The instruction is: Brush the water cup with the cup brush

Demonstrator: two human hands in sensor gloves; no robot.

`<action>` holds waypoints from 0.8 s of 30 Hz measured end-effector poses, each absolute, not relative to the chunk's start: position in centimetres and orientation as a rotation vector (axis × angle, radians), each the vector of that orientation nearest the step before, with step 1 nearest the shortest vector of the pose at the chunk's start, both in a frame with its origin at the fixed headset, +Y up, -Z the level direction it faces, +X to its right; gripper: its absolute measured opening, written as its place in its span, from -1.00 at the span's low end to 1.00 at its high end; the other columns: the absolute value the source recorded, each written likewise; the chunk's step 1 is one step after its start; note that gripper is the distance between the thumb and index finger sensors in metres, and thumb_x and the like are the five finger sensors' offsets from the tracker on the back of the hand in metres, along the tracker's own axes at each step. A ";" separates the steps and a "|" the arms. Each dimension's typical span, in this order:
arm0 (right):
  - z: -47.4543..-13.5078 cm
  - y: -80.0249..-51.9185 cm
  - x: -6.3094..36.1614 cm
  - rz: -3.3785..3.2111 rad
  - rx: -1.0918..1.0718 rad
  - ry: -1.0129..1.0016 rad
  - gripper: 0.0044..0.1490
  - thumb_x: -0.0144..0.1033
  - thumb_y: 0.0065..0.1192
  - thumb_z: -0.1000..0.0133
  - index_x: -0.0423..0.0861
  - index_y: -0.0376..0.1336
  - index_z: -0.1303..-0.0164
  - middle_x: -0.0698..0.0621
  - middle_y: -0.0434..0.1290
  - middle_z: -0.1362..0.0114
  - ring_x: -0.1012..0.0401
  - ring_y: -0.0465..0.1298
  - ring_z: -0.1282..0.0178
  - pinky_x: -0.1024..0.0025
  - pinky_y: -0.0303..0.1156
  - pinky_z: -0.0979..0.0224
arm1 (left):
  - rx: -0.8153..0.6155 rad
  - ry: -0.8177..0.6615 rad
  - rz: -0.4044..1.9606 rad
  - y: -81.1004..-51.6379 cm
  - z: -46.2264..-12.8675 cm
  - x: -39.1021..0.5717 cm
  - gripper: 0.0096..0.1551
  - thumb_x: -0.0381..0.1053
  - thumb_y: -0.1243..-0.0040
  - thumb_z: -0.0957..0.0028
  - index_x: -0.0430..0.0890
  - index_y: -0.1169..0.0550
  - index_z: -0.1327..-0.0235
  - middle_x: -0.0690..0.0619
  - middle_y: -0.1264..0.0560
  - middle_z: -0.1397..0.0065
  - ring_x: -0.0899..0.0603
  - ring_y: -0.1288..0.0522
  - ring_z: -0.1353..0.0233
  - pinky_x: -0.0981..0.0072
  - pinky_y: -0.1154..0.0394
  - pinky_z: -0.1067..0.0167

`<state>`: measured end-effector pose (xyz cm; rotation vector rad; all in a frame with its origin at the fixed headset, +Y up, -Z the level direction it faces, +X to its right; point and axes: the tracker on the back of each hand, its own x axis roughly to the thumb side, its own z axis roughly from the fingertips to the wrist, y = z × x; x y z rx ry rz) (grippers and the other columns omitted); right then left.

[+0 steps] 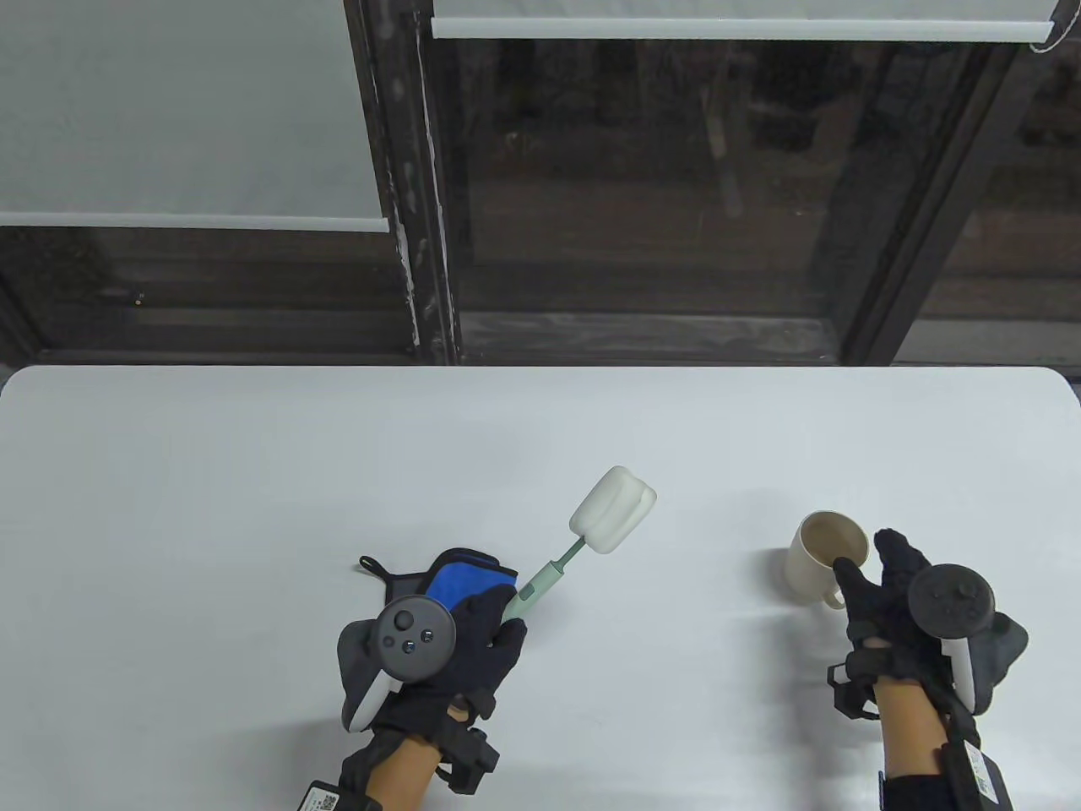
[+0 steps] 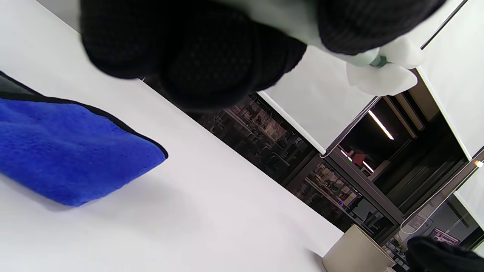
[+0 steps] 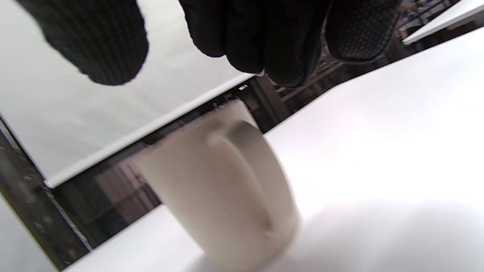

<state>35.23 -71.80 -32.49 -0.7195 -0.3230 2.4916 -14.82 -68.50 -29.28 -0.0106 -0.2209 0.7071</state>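
Note:
A cream water cup (image 1: 823,557) with a handle stands upright on the white table (image 1: 253,473) at the right; it also shows in the right wrist view (image 3: 223,192) and the left wrist view (image 2: 357,255). My right hand (image 1: 878,583) is open just behind the cup's handle, fingers spread above it, not gripping. My left hand (image 1: 486,629) grips the green handle of the cup brush (image 1: 549,579). Its white sponge head (image 1: 612,508) points up and to the right, above the table; the head also shows in the left wrist view (image 2: 382,75).
A blue cloth with black trim (image 1: 452,579) lies on the table under my left hand; it also shows in the left wrist view (image 2: 68,151). Dark windows with white roller blinds (image 1: 169,110) stand beyond the table's far edge.

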 end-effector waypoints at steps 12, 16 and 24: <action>-33.0 -75.8 35.7 2.504 -0.795 -0.089 -0.35 0.21 0.29 -0.03 0.24 0.23 -0.32 0.25 0.41 -0.39 0.26 0.61 -0.28 0.20 0.48 -0.36 | -0.018 -0.226 0.687 -68.5 -29.3 -14.6 -0.32 0.28 -0.20 0.03 0.04 -0.47 -0.34 0.00 -0.63 -0.14 -0.01 -0.72 0.20 0.11 -0.63 0.14; -33.0 -76.0 35.8 2.473 -0.777 -0.066 -0.44 0.21 0.28 -0.05 0.32 0.25 -0.25 0.29 0.40 -0.39 0.27 0.60 -0.30 0.23 0.48 -0.38 | -0.020 -0.233 0.678 -68.5 -29.2 -14.5 -0.32 0.28 -0.21 0.03 0.04 -0.47 -0.34 0.00 -0.64 -0.13 -0.01 -0.72 0.22 0.12 -0.63 0.17; -32.6 -75.0 36.2 2.416 -0.742 -0.220 -0.55 0.19 0.37 -0.02 0.35 0.32 -0.09 0.32 0.42 -0.36 0.29 0.66 -0.25 0.32 0.57 -0.32 | -0.012 -0.233 0.669 -68.5 -29.2 -14.5 -0.32 0.29 -0.23 0.04 0.03 -0.49 -0.32 0.01 -0.66 -0.09 0.02 -0.73 0.30 0.16 -0.65 0.27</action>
